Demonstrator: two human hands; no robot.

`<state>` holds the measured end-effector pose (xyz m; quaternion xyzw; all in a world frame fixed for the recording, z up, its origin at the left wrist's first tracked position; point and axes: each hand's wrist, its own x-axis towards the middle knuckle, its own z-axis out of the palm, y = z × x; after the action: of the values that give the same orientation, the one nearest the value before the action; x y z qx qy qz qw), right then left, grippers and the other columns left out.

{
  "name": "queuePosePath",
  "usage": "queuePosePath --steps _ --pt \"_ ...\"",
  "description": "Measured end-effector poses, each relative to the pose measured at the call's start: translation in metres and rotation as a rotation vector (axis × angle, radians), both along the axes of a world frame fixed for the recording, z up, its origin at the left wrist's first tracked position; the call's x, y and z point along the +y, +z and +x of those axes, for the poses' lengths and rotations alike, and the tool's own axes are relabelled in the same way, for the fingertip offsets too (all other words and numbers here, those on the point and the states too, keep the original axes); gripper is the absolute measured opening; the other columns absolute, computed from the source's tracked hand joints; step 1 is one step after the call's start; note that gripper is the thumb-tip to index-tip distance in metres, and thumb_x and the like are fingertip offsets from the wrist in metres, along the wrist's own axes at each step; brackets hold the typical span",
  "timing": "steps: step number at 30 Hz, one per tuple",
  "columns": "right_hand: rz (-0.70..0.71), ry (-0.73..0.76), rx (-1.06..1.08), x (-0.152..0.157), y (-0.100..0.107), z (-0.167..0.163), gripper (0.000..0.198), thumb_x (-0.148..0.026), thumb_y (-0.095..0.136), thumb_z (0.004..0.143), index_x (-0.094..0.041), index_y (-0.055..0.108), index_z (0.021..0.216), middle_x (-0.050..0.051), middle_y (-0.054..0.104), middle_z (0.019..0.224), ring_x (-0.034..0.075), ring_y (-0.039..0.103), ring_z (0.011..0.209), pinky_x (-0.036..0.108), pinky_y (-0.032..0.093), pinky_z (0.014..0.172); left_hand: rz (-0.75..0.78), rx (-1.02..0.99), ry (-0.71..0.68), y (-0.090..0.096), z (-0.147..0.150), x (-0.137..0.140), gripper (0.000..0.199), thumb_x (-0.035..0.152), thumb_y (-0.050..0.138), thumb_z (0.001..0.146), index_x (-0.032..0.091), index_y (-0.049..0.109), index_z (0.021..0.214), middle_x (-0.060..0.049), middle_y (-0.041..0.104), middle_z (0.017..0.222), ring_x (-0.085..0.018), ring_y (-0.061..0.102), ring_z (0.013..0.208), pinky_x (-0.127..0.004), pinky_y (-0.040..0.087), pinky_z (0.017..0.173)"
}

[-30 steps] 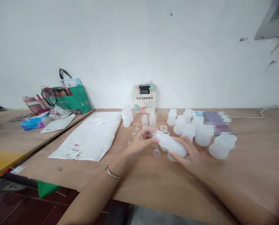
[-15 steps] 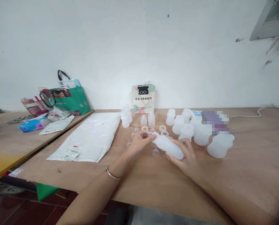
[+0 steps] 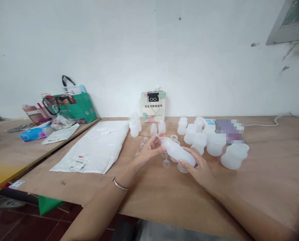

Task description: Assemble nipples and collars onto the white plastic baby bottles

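Observation:
A frosted white baby bottle (image 3: 178,152) lies tilted in the air above the table, its top pointing left. My right hand (image 3: 196,164) is wrapped round its base. At the top end, the fingers of my left hand (image 3: 153,147) close on the clear nipple (image 3: 164,141), partly hiding it. Below the bottle several loose clear nipples (image 3: 166,163) rest on the wood, along with white collar rings (image 3: 174,137). To the right stand several open white bottle bodies (image 3: 233,156). Behind my left hand are two clear domed caps (image 3: 162,127).
Bottles with clear tops (image 3: 134,125) stand at the back, near a paper bag (image 3: 153,107) against the wall. A white plastic mailer (image 3: 94,144) covers the left part of the table (image 3: 149,204). Farther left are a green bag (image 3: 82,107) and a blue pack (image 3: 35,133). A cable (image 3: 270,125) runs at the back right.
The left fingers have opened out and shifted round the bottle's top, where the clear nipple shows more. The bottle has moved slightly left and its base is a little higher.

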<state>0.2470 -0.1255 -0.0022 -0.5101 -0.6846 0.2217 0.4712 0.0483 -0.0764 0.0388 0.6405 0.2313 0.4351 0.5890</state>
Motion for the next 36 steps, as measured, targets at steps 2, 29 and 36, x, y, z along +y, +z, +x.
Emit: queuePosePath --steps 2,29,36 --pt "-0.006 0.012 -0.008 0.0 0.0 0.0 0.044 -0.046 0.054 0.076 -0.026 0.051 0.115 0.004 0.054 0.101 0.019 0.055 0.089 0.025 0.048 0.058 -0.007 0.008 0.059 -0.001 0.001 0.0 0.063 0.036 0.072 0.064 0.023 0.047 0.12 -0.01 0.051 0.123 -0.024 0.048 0.11 -0.037 0.039 0.091" --pt "-0.172 0.172 0.248 -0.008 0.0 0.0 0.042 -0.049 0.048 0.08 -0.022 0.047 0.112 0.006 0.063 0.092 0.02 0.061 0.073 0.031 0.049 0.059 -0.059 -0.103 -0.078 -0.002 0.005 -0.005 0.048 0.023 0.067 0.071 0.021 0.053 0.117 -0.008 0.061 0.104 -0.017 0.054 0.096 -0.028 0.041 0.082" --pt "-0.377 0.305 0.526 -0.004 0.003 -0.004 0.05 -0.057 0.036 0.082 -0.018 0.044 0.112 0.01 0.062 0.095 0.02 0.061 0.075 0.033 0.05 0.062 -0.051 -0.105 -0.032 -0.004 0.004 -0.002 0.047 0.025 0.068 0.07 0.02 0.052 0.114 -0.008 0.059 0.104 -0.017 0.054 0.096 -0.028 0.041 0.081"
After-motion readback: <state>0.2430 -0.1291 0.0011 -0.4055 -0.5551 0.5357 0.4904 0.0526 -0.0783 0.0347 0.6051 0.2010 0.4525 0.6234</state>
